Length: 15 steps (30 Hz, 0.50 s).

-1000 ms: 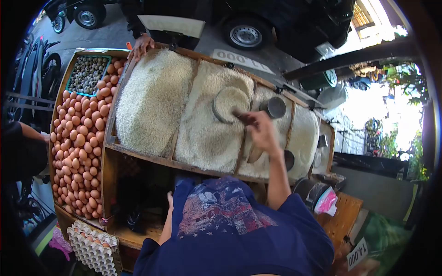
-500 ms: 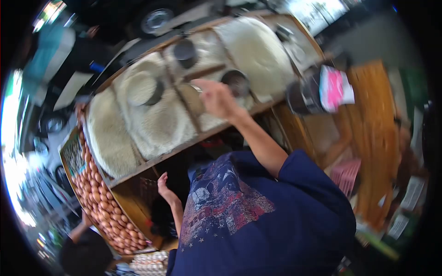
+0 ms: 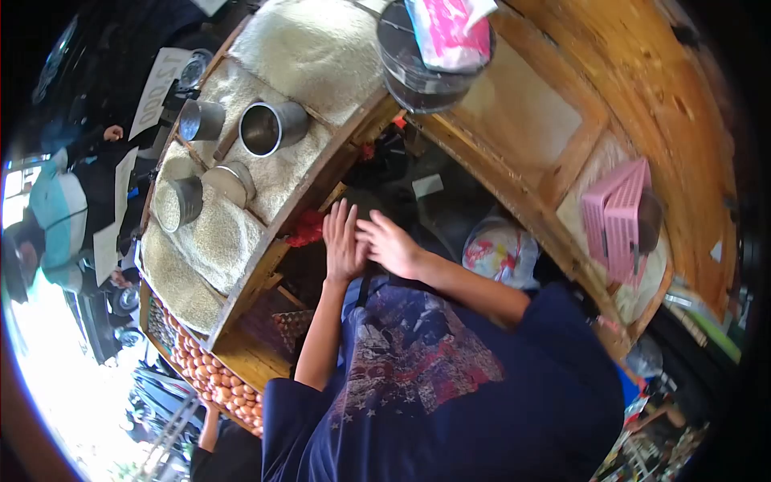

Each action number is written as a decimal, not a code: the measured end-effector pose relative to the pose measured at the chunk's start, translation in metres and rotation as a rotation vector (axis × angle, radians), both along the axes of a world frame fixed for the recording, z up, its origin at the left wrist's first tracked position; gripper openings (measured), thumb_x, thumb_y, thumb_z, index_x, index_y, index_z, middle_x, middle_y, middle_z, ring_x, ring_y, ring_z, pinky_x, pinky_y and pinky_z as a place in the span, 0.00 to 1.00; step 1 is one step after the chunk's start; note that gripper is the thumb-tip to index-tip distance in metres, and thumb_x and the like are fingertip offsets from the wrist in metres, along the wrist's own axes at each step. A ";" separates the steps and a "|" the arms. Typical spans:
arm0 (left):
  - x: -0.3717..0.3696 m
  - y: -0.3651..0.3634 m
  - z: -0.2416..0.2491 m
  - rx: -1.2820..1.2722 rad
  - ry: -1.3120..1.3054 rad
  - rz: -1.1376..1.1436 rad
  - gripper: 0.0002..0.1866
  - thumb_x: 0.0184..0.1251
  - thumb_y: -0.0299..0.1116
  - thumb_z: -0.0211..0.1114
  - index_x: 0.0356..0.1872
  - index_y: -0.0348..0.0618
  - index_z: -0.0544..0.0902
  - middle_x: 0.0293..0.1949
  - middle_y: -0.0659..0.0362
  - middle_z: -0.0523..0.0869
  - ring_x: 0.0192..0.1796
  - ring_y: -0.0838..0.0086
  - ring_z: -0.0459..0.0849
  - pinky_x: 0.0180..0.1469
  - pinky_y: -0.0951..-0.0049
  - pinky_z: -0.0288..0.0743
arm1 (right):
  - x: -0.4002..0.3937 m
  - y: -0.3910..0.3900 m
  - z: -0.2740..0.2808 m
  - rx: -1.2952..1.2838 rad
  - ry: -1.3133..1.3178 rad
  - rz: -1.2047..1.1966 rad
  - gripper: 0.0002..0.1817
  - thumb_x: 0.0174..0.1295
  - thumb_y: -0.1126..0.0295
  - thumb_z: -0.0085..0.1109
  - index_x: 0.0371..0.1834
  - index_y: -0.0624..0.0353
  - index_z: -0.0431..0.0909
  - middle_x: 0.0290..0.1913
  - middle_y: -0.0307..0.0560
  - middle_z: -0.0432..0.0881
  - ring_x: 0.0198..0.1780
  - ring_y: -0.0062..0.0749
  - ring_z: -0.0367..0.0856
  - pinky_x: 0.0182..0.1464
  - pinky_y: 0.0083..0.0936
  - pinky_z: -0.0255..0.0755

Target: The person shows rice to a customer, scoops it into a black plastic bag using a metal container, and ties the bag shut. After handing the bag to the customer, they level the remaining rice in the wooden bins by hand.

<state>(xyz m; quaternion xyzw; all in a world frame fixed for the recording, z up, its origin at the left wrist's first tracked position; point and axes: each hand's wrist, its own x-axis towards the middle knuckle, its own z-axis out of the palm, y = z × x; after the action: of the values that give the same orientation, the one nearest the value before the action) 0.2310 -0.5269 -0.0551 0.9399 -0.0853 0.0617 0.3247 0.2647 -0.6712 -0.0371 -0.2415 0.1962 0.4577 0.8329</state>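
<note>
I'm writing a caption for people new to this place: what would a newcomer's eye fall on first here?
Probably the person's left hand and right hand, fingers spread and close together near the centre. Next come the pale grain at upper left, with metal cups resting on it, and the pink-and-white packet atop a dark bucket at the top. Brown eggs crowd the lower left.

- A crumpled red bundle (image 3: 304,230), soft-looking and partly shadowed, lies just beside your left fingers (image 3: 339,223).
- Rice (image 3: 299,167), pale grains heaped in uneven mounds, lies past that bundle, left of your left fingers.
- A translucent bag (image 3: 499,251), showing red and yellow inside, sits right of your right fingers (image 3: 374,231), well apart.
</note>
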 end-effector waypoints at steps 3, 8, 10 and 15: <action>-0.062 0.044 -0.063 -0.137 0.306 0.393 0.15 0.68 0.33 0.58 0.51 0.39 0.82 0.53 0.47 0.83 0.58 0.55 0.79 0.62 0.56 0.70 | 0.021 -0.092 -0.003 -0.180 -0.464 0.150 0.26 0.73 0.56 0.48 0.66 0.62 0.69 0.71 0.60 0.64 0.70 0.35 0.65 0.70 0.33 0.60; -0.207 0.072 -0.090 -0.049 1.649 0.891 0.46 0.60 0.64 0.57 0.76 0.56 0.56 0.72 0.43 0.62 0.73 0.47 0.62 0.73 0.51 0.56 | 0.008 -0.169 -0.100 -1.275 -1.288 0.185 0.21 0.71 0.62 0.50 0.60 0.65 0.73 0.64 0.52 0.76 0.60 0.28 0.76 0.60 0.28 0.70; -0.282 0.052 -0.184 -0.220 1.790 1.560 0.48 0.59 0.61 0.61 0.77 0.53 0.52 0.75 0.43 0.53 0.75 0.44 0.56 0.72 0.46 0.55 | 0.017 -0.197 -0.115 -1.314 -1.188 0.433 0.20 0.71 0.61 0.50 0.59 0.65 0.74 0.62 0.52 0.77 0.59 0.29 0.77 0.58 0.29 0.70; -0.328 -0.011 -0.180 -0.797 0.839 1.933 0.47 0.56 0.51 0.69 0.74 0.45 0.56 0.73 0.37 0.56 0.71 0.45 0.64 0.70 0.53 0.63 | 0.104 -0.206 -0.115 -1.260 -0.876 1.035 0.19 0.71 0.59 0.50 0.56 0.62 0.75 0.57 0.50 0.79 0.56 0.32 0.79 0.56 0.31 0.72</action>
<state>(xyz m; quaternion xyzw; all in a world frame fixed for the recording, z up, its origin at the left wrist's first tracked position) -0.0975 -0.5380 -0.2347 0.3873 0.8204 -0.0109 0.4206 0.3683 -0.8775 -0.1519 -0.8590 -0.0558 0.4492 0.2393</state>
